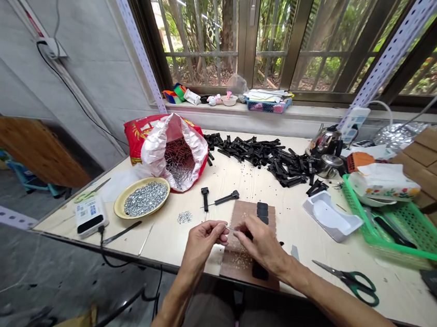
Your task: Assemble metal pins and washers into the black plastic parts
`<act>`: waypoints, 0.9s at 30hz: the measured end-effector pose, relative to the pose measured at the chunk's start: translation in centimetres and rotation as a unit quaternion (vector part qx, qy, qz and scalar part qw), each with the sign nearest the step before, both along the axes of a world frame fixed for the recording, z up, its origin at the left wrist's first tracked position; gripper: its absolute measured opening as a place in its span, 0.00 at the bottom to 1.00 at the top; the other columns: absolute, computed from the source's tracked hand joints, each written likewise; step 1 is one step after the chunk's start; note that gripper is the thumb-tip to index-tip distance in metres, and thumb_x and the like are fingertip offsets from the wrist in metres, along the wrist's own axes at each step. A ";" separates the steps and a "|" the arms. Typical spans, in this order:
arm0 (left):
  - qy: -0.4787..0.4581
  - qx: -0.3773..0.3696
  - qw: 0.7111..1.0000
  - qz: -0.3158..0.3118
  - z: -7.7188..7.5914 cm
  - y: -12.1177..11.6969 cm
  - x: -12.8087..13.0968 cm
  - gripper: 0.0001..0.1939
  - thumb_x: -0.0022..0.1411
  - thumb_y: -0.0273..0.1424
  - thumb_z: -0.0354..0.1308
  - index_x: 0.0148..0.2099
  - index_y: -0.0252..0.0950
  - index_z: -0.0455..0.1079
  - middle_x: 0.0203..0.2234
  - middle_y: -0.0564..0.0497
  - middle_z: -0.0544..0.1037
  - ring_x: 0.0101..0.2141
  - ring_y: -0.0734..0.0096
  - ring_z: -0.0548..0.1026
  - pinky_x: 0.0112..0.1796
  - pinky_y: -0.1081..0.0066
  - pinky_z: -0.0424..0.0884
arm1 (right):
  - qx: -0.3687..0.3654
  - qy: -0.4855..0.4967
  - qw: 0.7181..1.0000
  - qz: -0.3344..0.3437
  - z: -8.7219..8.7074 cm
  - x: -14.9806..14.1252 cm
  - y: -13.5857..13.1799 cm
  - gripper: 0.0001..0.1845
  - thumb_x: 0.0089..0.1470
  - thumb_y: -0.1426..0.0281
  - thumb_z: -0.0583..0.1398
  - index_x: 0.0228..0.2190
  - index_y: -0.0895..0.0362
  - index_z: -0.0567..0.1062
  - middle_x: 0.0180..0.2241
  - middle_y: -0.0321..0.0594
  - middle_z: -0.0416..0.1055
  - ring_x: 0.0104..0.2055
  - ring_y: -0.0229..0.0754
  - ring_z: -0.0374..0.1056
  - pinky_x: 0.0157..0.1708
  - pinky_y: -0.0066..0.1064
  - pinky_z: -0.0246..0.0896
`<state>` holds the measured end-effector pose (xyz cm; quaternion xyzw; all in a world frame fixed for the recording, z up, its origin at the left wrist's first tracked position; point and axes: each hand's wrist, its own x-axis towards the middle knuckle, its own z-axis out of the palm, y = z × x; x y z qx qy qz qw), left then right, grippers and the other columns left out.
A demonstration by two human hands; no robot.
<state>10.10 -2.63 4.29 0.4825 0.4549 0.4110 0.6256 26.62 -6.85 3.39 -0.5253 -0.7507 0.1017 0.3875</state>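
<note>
My left hand (207, 235) pinches a thin metal pin (230, 228) between thumb and fingertips. The fingers of my right hand (261, 241) are closed at the pin's other end. Both hands are over a brown board (237, 262) sprinkled with small pale crumbs. Black rectangular pads (262, 212) lie on the board beyond my right hand, and another black piece (259, 272) is partly under my wrist. Just past my left hand are two black clip-like parts with metal pins, one upright on the table (204, 198) and one slanting (227, 198). Whatever is inside my right palm is hidden.
A red bag (139, 132) of metal pins stands open behind a yellow bowl (120, 208) of small metal pieces. A heap of black parts (258, 152) spreads along the back. Scissors (354, 284), a white tray (330, 217) and a green basket (423, 252) are at right.
</note>
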 end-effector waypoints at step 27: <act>0.233 0.168 0.957 0.032 -6.5 -2.4 3.8 0.25 0.59 0.39 0.54 0.58 0.40 0.63 0.37 0.47 0.75 0.31 0.67 0.72 0.39 0.69 0.67 | 0.056 -0.158 0.986 -0.022 -4.4 9.5 0.5 0.23 0.65 0.70 0.44 0.25 0.63 0.72 0.24 0.35 0.65 0.30 0.33 0.60 0.27 0.25 0.58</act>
